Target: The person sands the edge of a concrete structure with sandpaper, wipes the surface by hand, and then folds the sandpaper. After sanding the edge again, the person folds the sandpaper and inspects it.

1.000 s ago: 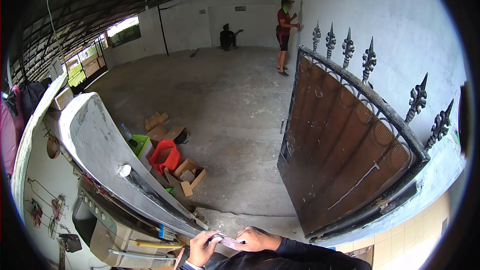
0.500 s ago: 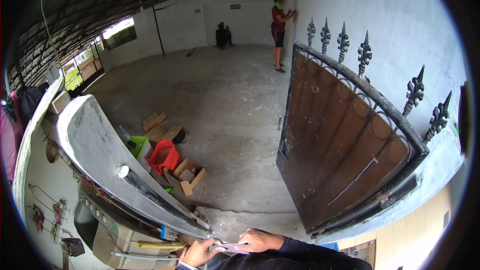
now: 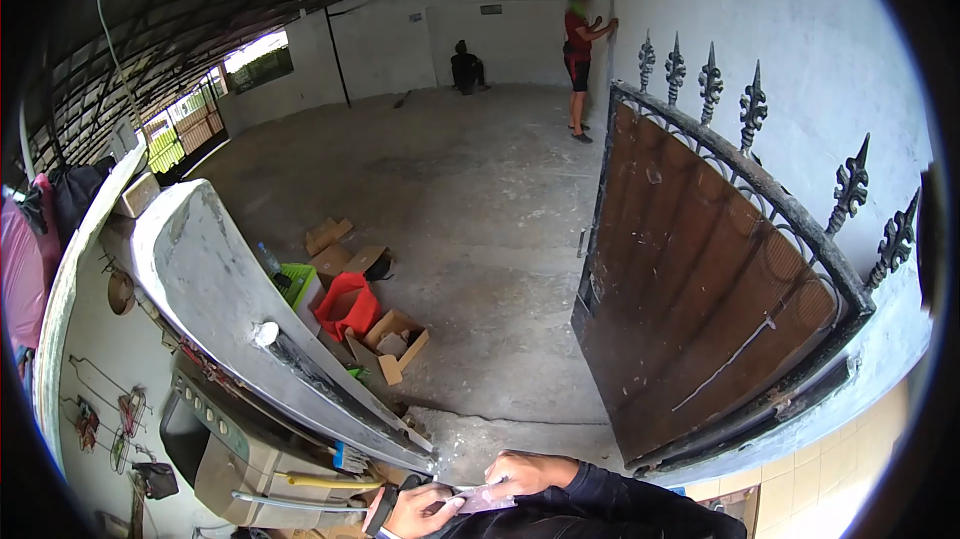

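Observation:
At the bottom edge of the head view, my left hand is closed with a pinkish sheet pinched between thumb and fingers. My right hand grips the other part of the same sheet, its fingers pressed on the upper edge. The sheet is thin and looks like a piece of sandpaper, but its kind is not certain. A dark band circles my left wrist, and a dark sleeve covers my right arm.
A brown metal gate with spikes stands on the right. To the left are a low white wall and a washing machine. A red bag and a cardboard box lie on the floor. A person stands at the wall; another sits farther back.
The camera view has turned slightly left, so the scene sits farther right. Both hands still hold the sheet, which is tilted more and shows more of its face.

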`<state>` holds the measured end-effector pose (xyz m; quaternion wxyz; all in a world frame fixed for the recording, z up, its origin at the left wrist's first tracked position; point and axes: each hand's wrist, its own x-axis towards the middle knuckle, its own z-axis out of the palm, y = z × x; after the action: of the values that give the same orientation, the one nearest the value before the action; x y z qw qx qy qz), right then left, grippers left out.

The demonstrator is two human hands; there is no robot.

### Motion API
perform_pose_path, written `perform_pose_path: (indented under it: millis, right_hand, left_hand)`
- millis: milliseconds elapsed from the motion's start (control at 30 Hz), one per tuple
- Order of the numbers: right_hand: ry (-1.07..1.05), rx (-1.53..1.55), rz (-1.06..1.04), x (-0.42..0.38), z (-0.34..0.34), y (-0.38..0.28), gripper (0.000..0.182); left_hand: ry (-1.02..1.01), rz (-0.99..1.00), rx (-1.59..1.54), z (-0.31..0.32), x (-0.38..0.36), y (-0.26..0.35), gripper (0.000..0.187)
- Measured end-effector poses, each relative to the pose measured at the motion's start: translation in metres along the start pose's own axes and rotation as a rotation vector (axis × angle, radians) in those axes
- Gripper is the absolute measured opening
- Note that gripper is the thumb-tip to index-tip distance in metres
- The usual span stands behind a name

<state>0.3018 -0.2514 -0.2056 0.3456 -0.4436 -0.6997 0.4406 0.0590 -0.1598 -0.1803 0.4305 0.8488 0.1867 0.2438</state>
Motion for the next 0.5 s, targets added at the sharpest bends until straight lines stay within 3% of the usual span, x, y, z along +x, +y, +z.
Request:
perform_pose_path:
  millis: [233, 500]
  right_hand:
    - [-0.036, 0.056, -0.023, 0.011, 0.003, -0.003, 0.039]
    - [-0.079, 0.081, -0.016, 0.007, 0.000, 0.000, 0.039]
  left_hand:
    - [0.070, -0.058, -0.218, 0.001, -0.009, -0.002, 0.013]
    - [-0.003, -0.103, -0.150, 0.001, -0.005, 0.005, 0.018]
